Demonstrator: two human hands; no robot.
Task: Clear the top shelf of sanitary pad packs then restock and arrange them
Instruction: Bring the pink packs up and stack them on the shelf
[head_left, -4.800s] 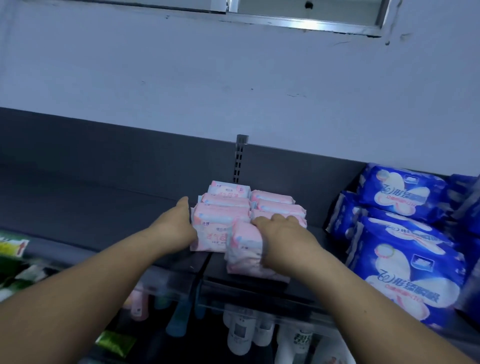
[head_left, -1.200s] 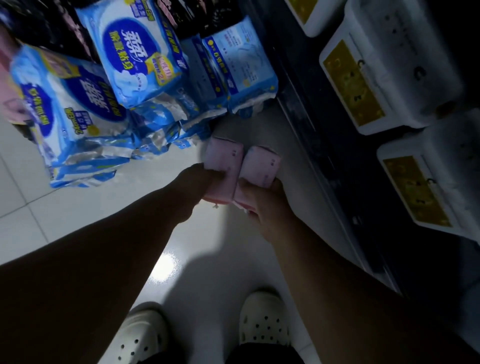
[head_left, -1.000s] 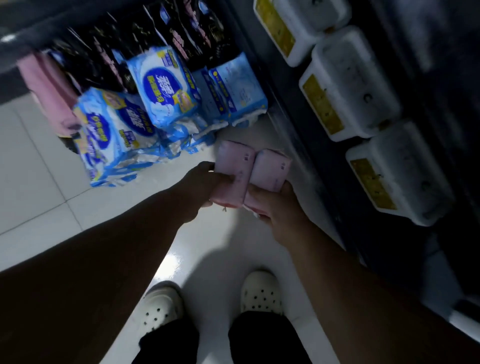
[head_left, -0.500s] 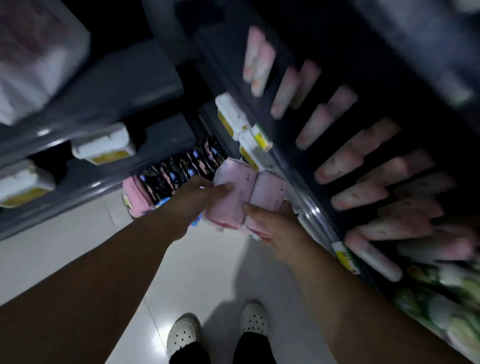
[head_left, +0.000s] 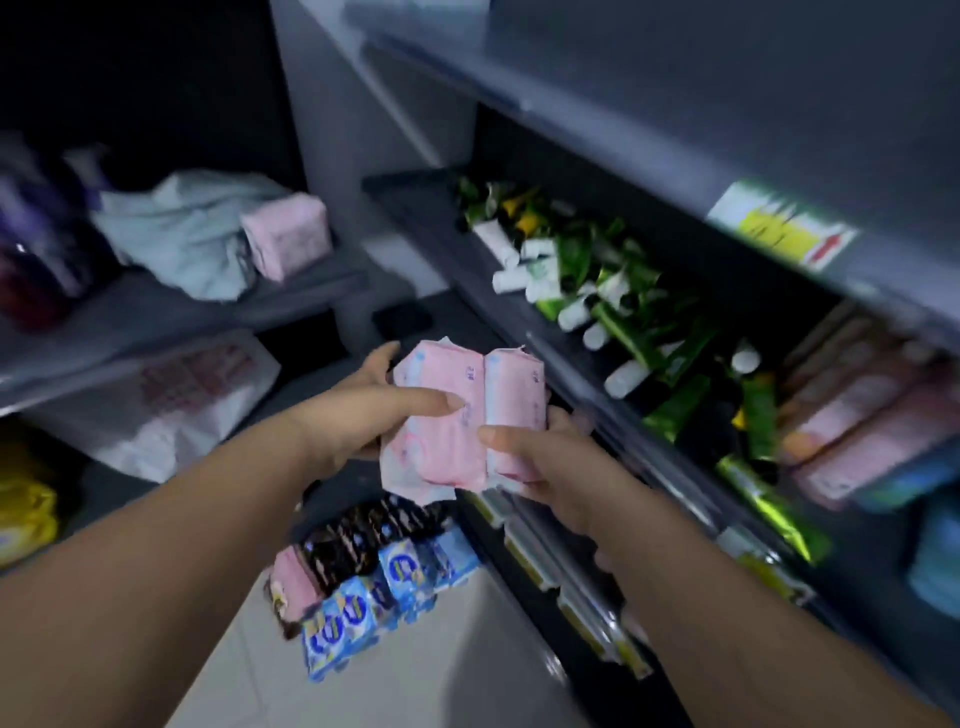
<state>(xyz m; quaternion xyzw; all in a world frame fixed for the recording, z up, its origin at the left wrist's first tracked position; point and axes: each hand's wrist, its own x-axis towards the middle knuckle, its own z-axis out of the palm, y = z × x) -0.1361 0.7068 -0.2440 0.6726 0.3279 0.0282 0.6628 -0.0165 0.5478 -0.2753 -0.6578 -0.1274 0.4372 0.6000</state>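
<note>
My left hand (head_left: 358, 415) grips the left pink pack (head_left: 436, 441), my right hand (head_left: 535, 460) the right pink pack (head_left: 514, 405). The packs touch side by side in mid-air near me. I'd keep them pressed together and level while lifting to the upper shelf (head_left: 649, 119) on the right.

Tubes (head_left: 597, 291) crowd right shelf (head_left: 415, 197); packs (head_left: 384, 566) stacked on floor (head_left: 415, 670).

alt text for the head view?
Left hand grips the left pink pack, right hand the right pink pack, side by side. Green tubes lie on the shelf at right; blue packs sit on the floor below.
</note>
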